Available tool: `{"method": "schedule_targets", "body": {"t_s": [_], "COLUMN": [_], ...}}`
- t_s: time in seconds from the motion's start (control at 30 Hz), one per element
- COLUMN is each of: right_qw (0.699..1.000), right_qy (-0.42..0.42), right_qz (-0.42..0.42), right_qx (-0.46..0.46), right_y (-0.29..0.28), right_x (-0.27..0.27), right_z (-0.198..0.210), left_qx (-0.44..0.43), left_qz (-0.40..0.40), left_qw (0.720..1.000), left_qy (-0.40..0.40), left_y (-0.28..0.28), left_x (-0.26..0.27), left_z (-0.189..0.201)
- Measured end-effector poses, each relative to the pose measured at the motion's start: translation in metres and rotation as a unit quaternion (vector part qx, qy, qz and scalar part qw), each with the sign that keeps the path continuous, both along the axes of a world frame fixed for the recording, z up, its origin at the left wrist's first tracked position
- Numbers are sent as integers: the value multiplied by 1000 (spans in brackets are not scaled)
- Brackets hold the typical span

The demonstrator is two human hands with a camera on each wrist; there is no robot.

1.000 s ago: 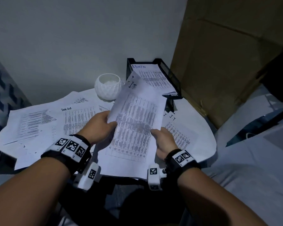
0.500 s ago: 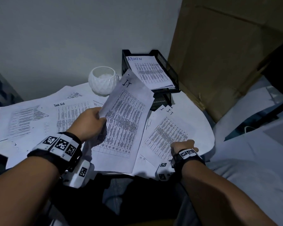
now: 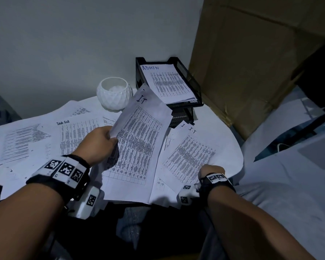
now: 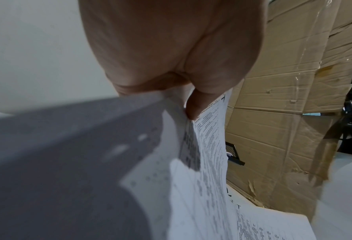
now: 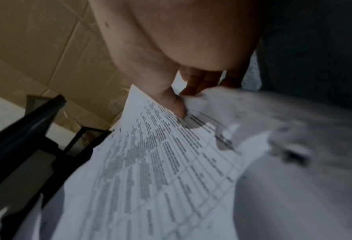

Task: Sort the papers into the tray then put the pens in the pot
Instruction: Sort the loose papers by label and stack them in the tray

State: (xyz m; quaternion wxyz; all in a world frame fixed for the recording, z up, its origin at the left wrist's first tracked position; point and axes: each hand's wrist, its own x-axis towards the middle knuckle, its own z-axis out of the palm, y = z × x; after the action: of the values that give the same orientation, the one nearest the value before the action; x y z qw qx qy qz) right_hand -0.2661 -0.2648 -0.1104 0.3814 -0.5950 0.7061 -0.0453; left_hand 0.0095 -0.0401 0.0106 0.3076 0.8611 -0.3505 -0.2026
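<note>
Papers (image 3: 139, 147) marked IT hang floppy from my left hand (image 3: 97, 143), pinched at the 9 o'clock edge, while my right hand (image 3: 211, 170) pinches another thin sheet (image 3: 188, 156) at its 5 o'clock corner, tray (image 3: 193, 81) at 1 o'clock.

"ADMIN" on tray sheet (image 3: 167, 83); "I.T" on held sheet (image 3: 139, 147) and table sheet (image 3: 188, 156); "Task list" on left sheet (image 3: 77, 136).
</note>
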Motion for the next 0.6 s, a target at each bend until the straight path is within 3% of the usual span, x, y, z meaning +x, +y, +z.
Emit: {"method": "schedule_targets", "body": {"t_s": [0.03, 0.07, 0.13, 0.17, 0.3, 0.47, 0.6], "right_qw": [1000, 1000, 994, 980, 906, 854, 854], "right_qy": [-13, 4, -85, -155, -298, -421, -459], "right_qz": [-10, 9, -64, -116, -275, -284, -243], "right_qx": [-25, 9, -20, -44, -122, -110, -32], "right_y": [0, -3, -2, 1, 11, 10, 17], "right_x": [-1, 1, 5, 9, 27, 42, 51], "right_z": [3, 4, 11, 16, 32, 53, 66], "left_qx": [0, -2, -6, -9, -12, -1, -9], "left_qz": [0, 0, 7, 12, 38, 83, 104], "left_qw": [1000, 1000, 1000, 1000, 999, 996, 994], "left_qy": [1, 2, 4, 6, -3, -23, -15], "left_y": [0, 1, 3, 4, 8, 16, 22], "left_x": [0, 1, 2, 3, 9, 17, 20], "left_z": [0, 0, 1, 2, 5, 12, 14]}}
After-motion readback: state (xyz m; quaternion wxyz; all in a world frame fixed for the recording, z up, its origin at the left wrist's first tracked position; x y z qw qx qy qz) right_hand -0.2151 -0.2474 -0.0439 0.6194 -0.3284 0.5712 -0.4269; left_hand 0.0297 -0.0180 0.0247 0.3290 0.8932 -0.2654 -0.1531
